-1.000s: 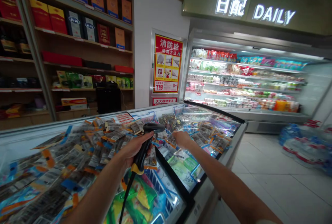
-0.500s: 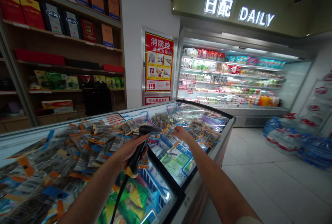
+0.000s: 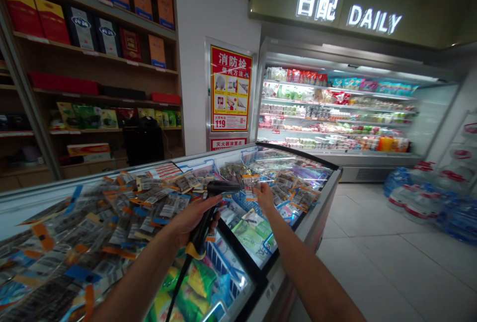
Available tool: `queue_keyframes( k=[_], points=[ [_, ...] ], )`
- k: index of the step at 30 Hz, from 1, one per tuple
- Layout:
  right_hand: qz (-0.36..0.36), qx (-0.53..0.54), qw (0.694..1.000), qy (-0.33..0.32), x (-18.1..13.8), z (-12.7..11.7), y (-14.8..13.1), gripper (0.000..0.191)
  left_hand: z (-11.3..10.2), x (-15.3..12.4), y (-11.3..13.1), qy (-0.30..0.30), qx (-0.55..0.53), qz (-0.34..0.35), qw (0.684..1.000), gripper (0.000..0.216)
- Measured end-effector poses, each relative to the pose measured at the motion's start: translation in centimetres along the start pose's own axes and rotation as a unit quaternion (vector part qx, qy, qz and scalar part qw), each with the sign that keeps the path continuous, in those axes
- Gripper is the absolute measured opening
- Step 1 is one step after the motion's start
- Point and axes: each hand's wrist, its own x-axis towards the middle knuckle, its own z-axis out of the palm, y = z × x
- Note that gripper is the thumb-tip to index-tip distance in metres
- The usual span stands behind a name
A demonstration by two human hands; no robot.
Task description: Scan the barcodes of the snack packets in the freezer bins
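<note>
Left hand point(image 3: 192, 217) wraps its fingers around a black barcode scanner point(image 3: 208, 207) at 6 o'clock; right hand point(image 3: 265, 195) pinches a small tag point(image 3: 250, 186) at 1 o'clock, above the freezer lid point(image 3: 257, 255)

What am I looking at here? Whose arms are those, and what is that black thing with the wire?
The camera sits on a person's head, so you see the shop through their eyes, looking forward and down. The two bare arms are their own. The left hand holds a black barcode scanner with a yellow band and a cable hanging down. The right hand lifts up a small clear packet in front of the scanner. Below is a glass-topped freezer chest, and many more small packets lie spread over its lid. Behind stand wooden shelves with boxes, a lit fridge shelf, and a red poster.
</note>
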Motion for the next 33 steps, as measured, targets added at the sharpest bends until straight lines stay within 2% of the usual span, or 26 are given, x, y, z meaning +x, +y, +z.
queue_keyframes(
  k=[6, 11, 15, 20, 24, 27, 31, 33],
  points=[
    [0.0, -0.039, 0.999, 0.009, -0.1, -0.1, 0.0, 0.026, 0.1, -0.2, 0.2, 0.0, -0.019, -0.006, 1.0, 0.036],
    [0.007, -0.129, 0.991, 0.039, 0.2, -0.7, -0.2, 0.034, -0.4, 0.0, 0.3, 0.036, -0.009, 0.004, 0.999, 0.034],
    [-0.002, -0.22, 0.973, 0.064, 1.0, -1.9, -0.7, 0.044, -0.9, 0.0, 0.5, 0.065, 0.025, 0.015, 0.997, 0.035],
    [-0.008, -0.332, 0.941, 0.062, 1.8, -4.1, -1.2, 0.03, -1.5, -0.2, 0.8, 0.086, 0.033, 0.036, 0.995, 0.036],
    [-0.023, -0.392, 0.918, 0.055, 1.7, -5.0, -2.2, 0.032, -1.9, -0.4, 1.1, 0.101, 0.033, 0.031, 0.994, 0.035],
    [-0.074, -0.404, 0.912, 0.003, 1.3, -3.4, -3.9, 0.037, -2.2, -0.6, 1.3, 0.11, 0.03, 0.014, 0.993, 0.035],
    [-0.178, -0.373, 0.897, -0.159, 0.1, 1.4, -6.2, 0.04, -2.6, -0.5, 1.3, 0.106, 0.037, -0.001, 0.994, 0.038],
    [-0.19, -0.358, 0.89, -0.209, -0.7, 3.7, -6.9, 0.034, -2.7, -0.5, 1.3, 0.1, 0.038, 0.004, 0.994, 0.038]
  ],
)
